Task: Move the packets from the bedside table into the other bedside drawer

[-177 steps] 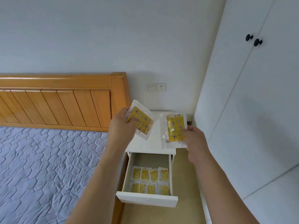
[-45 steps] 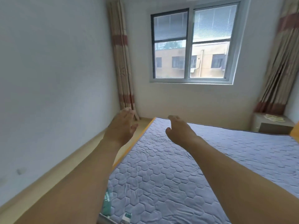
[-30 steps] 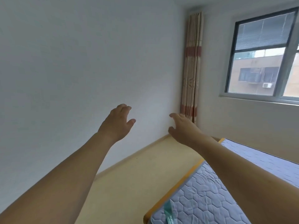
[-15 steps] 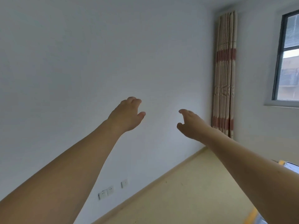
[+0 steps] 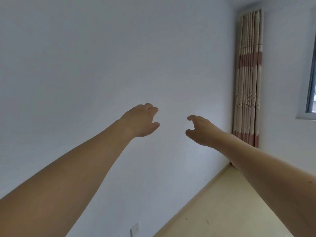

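Observation:
No packet, bedside table or drawer is in view. My left hand (image 5: 142, 121) is stretched out in front of a plain white wall, fingers loosely curled, holding nothing. My right hand (image 5: 201, 130) is out beside it, a little lower, with loosely bent fingers and nothing in it. A gap of bare wall separates the two hands.
A white wall (image 5: 102, 57) fills most of the view. A striped curtain (image 5: 248, 79) hangs in the right corner beside a window frame (image 5: 312, 74). Pale yellow floor (image 5: 227, 206) shows at the lower right. A wall socket (image 5: 134, 229) sits low on the wall.
The view has swung left from the bed and window to the bare wall; the bed is out of sight. Both hands, which held packets earlier, stay extended and hold nothing.

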A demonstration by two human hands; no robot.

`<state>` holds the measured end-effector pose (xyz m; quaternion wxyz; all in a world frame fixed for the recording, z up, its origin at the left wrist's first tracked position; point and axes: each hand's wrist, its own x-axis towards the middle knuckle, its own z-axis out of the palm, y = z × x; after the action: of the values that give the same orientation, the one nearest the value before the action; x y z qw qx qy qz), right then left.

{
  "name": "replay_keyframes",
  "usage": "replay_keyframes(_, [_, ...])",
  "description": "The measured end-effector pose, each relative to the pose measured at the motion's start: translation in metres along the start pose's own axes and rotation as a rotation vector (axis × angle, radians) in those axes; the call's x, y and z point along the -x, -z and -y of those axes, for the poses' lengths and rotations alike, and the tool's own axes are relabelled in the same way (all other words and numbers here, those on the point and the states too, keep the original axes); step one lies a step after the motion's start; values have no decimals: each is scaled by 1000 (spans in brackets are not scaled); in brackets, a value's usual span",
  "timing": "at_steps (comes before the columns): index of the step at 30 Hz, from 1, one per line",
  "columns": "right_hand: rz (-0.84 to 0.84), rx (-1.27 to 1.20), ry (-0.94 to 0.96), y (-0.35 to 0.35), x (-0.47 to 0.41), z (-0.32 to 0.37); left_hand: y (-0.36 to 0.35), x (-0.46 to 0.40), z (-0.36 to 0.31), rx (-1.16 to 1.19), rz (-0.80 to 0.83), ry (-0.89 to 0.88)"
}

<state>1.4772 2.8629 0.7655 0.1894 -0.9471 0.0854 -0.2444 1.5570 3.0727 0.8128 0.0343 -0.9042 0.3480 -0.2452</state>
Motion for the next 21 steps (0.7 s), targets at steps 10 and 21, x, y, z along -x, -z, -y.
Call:
replay_keyframes(10, [-4,98,-129,-72,-185,-85,-130,-212,51,149,45,-20])
replay_keyframes(21, [-51,235,-312,-58,-364,-328,-256,-496,-52,341,17,-111])
